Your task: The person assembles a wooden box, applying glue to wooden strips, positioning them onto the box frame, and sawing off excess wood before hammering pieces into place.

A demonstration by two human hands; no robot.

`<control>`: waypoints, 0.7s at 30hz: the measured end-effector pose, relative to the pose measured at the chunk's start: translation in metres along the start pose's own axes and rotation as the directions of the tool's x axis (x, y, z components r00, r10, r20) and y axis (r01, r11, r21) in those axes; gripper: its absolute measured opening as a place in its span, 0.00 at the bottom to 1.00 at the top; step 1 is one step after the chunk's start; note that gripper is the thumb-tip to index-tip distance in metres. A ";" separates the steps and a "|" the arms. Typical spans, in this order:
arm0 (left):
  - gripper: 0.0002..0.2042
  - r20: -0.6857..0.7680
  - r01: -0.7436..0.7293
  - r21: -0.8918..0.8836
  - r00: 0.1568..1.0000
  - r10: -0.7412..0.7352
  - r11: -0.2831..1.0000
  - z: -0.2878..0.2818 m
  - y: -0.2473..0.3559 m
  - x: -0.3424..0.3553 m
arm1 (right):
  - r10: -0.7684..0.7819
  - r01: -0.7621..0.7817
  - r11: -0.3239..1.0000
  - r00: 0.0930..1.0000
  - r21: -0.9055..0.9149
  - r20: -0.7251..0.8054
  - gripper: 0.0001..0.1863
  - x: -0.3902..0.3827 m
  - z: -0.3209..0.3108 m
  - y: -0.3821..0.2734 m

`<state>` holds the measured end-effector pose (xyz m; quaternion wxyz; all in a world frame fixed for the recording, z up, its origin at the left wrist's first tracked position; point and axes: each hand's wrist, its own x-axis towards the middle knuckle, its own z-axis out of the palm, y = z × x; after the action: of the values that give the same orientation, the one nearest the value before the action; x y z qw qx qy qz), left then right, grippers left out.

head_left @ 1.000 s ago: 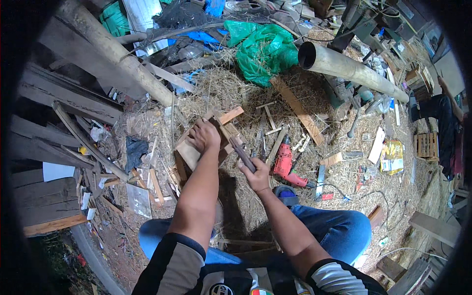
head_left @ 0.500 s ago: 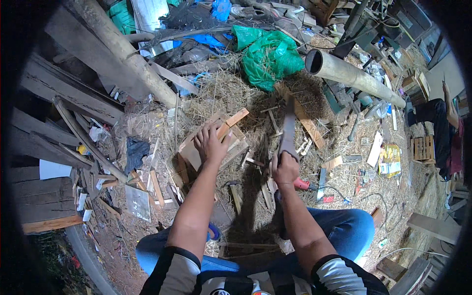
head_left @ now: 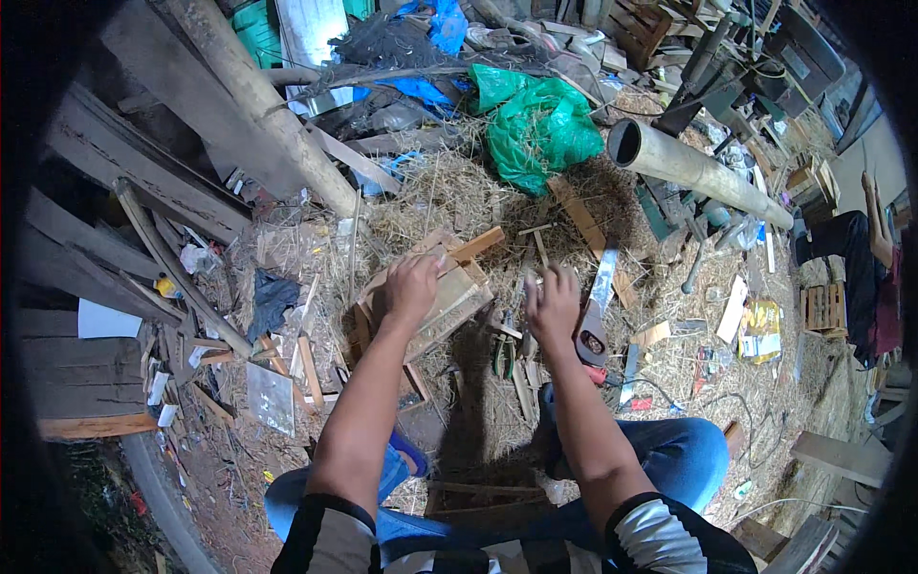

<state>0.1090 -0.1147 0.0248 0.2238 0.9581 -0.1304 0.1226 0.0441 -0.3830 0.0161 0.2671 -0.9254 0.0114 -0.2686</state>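
My left hand [head_left: 413,287] is closed at the near end of a short wooden strip [head_left: 480,244], pressing it onto a flat-topped wooden block or box [head_left: 449,311]. The strip's other end juts past the box's far corner. To the right, my right hand [head_left: 553,304] is in the air over the straw, fingers loosely bent and apart, with nothing seen in it. Just beside it a handsaw [head_left: 597,311] lies on the ground, its dark handle toward me and its blade pointing away. A hammer [head_left: 538,239] lies beyond my right hand. Pliers [head_left: 504,356] lie between my arms.
A green plastic bag [head_left: 540,124] and a thick pole [head_left: 703,172] lie at the far side. A plank [head_left: 579,212] rests on the straw. Old boards [head_left: 143,172] lean at the left. Another person [head_left: 851,258] is at the far right, near a small wooden crate [head_left: 822,309].
My right hand has let go of the handsaw, which now lies on the straw to its right. My left hand stays at the strip on the box. The view has shifted slightly.
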 end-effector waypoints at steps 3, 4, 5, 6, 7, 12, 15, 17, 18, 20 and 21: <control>0.08 0.125 0.002 -0.085 0.992 0.008 0.996 -0.031 0.015 0.000 | -0.196 0.197 0.978 0.980 0.070 -0.026 0.15 0.048 -0.009 -0.056; 0.08 0.149 -0.055 -0.095 0.986 0.069 0.994 -0.037 0.017 0.001 | -0.246 0.246 0.968 0.969 0.055 -0.012 0.16 0.055 -0.010 -0.064; 0.08 0.172 -0.112 -0.106 0.977 0.129 0.988 -0.042 0.018 0.000 | -0.295 0.294 0.955 0.956 0.042 0.003 0.17 0.061 -0.009 -0.069; 0.08 0.103 -0.133 -0.143 0.984 0.148 0.981 -0.044 0.022 -0.002 | -0.370 0.371 0.929 0.928 0.002 -0.043 0.13 0.067 -0.007 -0.072; 0.08 0.082 -0.138 -0.142 0.985 0.151 0.980 -0.047 0.024 -0.004 | -0.314 0.314 0.949 0.947 0.014 0.074 0.12 0.064 -0.007 -0.074; 0.12 0.112 0.047 -0.156 0.993 -0.029 0.987 -0.052 0.033 -0.027 | -0.222 0.219 0.974 0.974 0.065 0.045 0.15 0.041 0.006 -0.079; 0.17 -0.026 0.097 -0.279 0.994 -0.109 0.955 -0.050 0.035 -0.039 | -0.187 0.188 0.975 0.982 0.114 -0.025 0.16 0.032 0.008 -0.090; 0.17 0.053 0.188 -0.295 0.982 -0.180 0.937 -0.056 0.036 -0.044 | -0.161 0.163 0.978 0.987 0.132 -0.027 0.16 0.030 0.009 -0.090; 0.17 0.092 0.231 -0.301 0.973 -0.213 0.925 -0.059 0.038 -0.045 | -0.129 0.130 0.984 0.992 0.123 -0.019 0.17 0.027 0.008 -0.091; 0.18 -0.038 0.300 -0.460 0.934 -0.356 0.836 -0.047 0.035 -0.054 | -0.078 0.075 0.990 0.997 0.121 0.020 0.18 0.023 0.003 -0.093; 0.18 -0.092 0.320 -0.536 0.898 -0.431 0.781 -0.041 0.029 -0.060 | -0.052 0.046 0.991 0.998 0.122 0.040 0.18 0.020 0.002 -0.096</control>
<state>0.0368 -0.1093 0.0543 0.5004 0.8528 0.0607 0.1369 0.0500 -0.3031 0.0725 0.3164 -0.9131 -0.0335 -0.2551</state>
